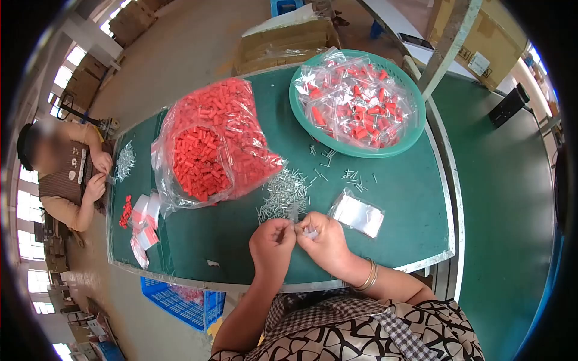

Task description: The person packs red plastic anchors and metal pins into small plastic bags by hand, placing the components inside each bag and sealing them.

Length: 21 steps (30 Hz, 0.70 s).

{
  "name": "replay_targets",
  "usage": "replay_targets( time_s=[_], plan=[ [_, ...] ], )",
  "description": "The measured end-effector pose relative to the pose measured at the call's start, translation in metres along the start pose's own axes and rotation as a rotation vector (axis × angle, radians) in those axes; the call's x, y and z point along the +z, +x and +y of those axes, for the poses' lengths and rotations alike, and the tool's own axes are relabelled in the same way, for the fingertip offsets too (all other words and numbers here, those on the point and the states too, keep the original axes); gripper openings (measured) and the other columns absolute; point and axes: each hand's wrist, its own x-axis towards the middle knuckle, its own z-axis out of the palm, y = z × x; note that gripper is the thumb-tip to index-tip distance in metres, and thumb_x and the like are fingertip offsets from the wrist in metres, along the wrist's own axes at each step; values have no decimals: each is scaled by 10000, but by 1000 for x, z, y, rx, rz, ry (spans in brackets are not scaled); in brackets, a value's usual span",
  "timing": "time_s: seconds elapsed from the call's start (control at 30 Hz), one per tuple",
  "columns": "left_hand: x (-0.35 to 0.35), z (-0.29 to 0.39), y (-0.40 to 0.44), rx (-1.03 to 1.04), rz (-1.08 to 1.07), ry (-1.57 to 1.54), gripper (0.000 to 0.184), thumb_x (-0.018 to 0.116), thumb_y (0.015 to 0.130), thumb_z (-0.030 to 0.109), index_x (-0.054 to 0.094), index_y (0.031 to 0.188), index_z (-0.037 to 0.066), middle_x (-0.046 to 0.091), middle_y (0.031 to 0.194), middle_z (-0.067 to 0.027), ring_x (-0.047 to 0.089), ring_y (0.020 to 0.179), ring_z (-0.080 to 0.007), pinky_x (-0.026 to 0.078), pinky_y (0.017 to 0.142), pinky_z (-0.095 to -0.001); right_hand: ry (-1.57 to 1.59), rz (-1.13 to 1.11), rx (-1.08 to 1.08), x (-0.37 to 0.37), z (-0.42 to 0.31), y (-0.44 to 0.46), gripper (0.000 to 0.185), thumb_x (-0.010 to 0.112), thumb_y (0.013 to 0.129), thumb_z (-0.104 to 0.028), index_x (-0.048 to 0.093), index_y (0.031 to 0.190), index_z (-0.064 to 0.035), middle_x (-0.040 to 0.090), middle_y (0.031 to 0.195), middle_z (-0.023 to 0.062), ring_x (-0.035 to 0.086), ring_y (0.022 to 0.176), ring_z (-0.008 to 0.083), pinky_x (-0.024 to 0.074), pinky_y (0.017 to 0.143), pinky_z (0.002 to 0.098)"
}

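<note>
My left hand (273, 245) and my right hand (328, 243) meet near the table's front edge, fingers pinched together. Between them is a small clear plastic bag (310, 232), held by both; its contents are too small to make out. Just beyond my fingers lies a loose pile of silvery screws (283, 194). To the right of the pile rests a stack of flat clear bags (357, 215). A large clear sack of red plastic plugs (214, 114) lies open behind the pile on the left.
A green basket (297, 114) of filled bags stands at the back right of the green table (409, 198). At the left, another person (75, 168) works beside screws (125, 161), red plugs (126, 212) and bags (144, 219). A blue crate (180, 304) sits below the front edge.
</note>
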Motion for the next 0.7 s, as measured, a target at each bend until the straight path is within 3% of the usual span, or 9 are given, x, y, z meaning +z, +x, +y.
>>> replay_targets(
  time_s=[0.13,0.23,0.3,0.4,0.5,0.63,0.7],
  plan=[
    [3,2,3,-1,-9,-53,16,627,842,-27,641,834,-24,615,711,25,526,614,-7,426,546,-169,67,17,47,1,4,0,111,670,762,-62,582,815,-20,642,749,153,646,684,316,504,603,357],
    [4,-3,3,-84,-14,-66,35,658,819,13,642,836,-13,636,706,-20,570,631,-49,454,572,-206,20,21,43,0,4,3,126,679,755,-64,572,806,-20,638,737,152,647,684,317,504,604,359],
    [5,-4,4,-3,23,33,21,650,811,1,636,820,-11,624,692,-13,565,626,-50,451,567,-206,13,34,10,1,5,3,130,683,753,-65,570,801,-21,635,731,150,647,683,315,504,603,359],
    [2,-8,8,-58,66,36,27,635,803,-16,631,828,-6,610,683,-5,565,622,-55,447,559,-209,41,83,-106,4,9,1,151,696,801,-93,563,799,-20,605,665,104,595,582,178,471,556,303],
    [3,-19,11,-51,51,-34,63,627,804,-24,627,862,1,598,691,0,568,619,-62,446,551,-214,25,101,-11,0,5,1,146,697,787,-84,567,781,-19,610,675,109,610,602,195,476,567,308],
    [10,-5,12,6,31,-262,119,636,800,-21,620,914,13,601,720,-7,571,623,-67,450,545,-223,-53,77,-114,2,7,1,138,703,747,-65,570,744,-28,615,682,120,620,599,242,482,558,326],
    [6,-5,16,-14,-31,-219,152,635,801,-26,615,945,15,604,728,-8,575,629,-66,456,553,-225,-69,61,-159,2,7,0,139,706,727,-58,569,727,-31,614,683,125,620,600,268,485,553,338]
  ],
)
